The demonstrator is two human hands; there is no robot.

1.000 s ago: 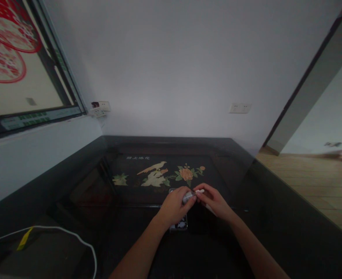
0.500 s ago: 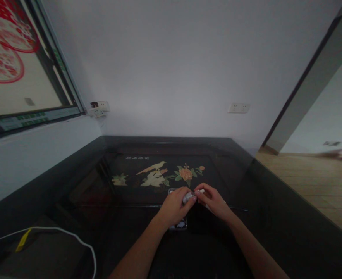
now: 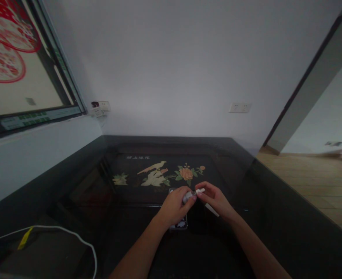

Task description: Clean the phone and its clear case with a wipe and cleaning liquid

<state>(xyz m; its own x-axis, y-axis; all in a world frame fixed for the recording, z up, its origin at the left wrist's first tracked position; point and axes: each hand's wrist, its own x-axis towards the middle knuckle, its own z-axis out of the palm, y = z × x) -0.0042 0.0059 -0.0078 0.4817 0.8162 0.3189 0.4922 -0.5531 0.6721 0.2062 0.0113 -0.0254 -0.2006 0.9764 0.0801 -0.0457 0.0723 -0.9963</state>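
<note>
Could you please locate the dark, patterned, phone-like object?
In the head view, the object lies below centre on the glossy black table, partly hidden by the left hand.

We are recording white on the smaller held piece and pale grey on the larger held piece. We are finding white patches on the dark flat object. We are also noting a black table, its peach flower and cream bird, a white cable and a yellow tag.
</note>
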